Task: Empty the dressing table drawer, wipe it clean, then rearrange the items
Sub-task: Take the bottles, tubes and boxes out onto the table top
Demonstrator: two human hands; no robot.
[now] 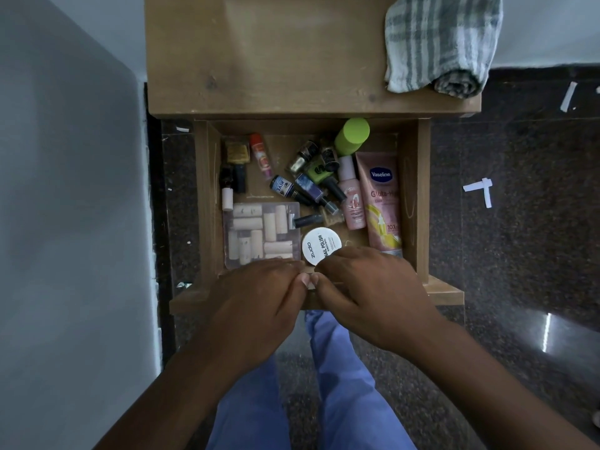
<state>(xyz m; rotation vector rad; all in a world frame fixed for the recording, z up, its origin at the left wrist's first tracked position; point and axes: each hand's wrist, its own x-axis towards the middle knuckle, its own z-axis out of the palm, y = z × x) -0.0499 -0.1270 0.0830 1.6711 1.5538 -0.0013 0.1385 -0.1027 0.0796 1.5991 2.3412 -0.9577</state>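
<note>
The wooden drawer (418,190) stands pulled out under the dressing table top (276,53). My left hand (259,297) and my right hand (367,287) grip its front panel side by side, fingers curled over the edge into the drawer and thumbs touching. Inside lie a white nail polish remover tub (319,248), a pink Vaseline tube (383,203), a pink bottle (352,196), a green-capped can (352,134), several nail polish bottles (311,180), a red lip balm (261,157) and a clear box of beige tubes (259,232).
A grey-striped cloth (438,43) lies on the table top's right end. A pale wall (65,190) runs along the left. Dark speckled floor (519,254) with white paper scraps (480,190) spreads to the right. My blue trouser legs are below the drawer.
</note>
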